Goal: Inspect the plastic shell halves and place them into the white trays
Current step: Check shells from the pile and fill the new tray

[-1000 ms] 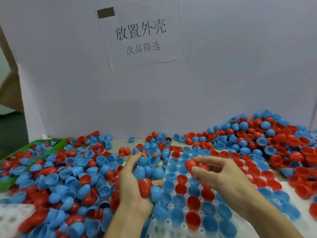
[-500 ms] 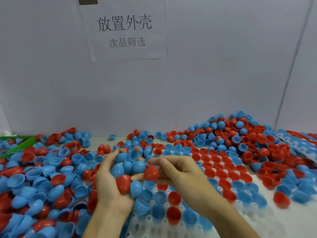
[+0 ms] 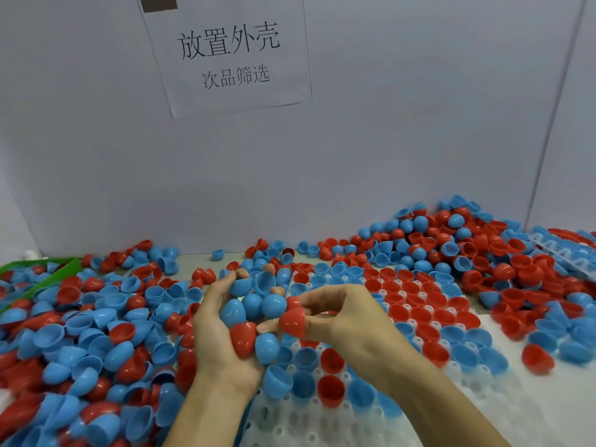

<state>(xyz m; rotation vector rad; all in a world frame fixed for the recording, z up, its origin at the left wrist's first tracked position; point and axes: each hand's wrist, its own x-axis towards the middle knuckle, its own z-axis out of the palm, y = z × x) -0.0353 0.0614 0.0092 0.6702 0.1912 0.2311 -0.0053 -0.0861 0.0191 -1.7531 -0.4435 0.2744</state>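
Partly hidden white tray under hands.

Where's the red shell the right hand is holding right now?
Head view, center: the red shell is pinched in the right hand, above the white tray, right beside the left hand's handful of shells.

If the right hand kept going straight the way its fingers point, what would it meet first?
The right hand, pinching a red shell half, points at the left hand; probably first the red shell cupped there, though depth is unclear.
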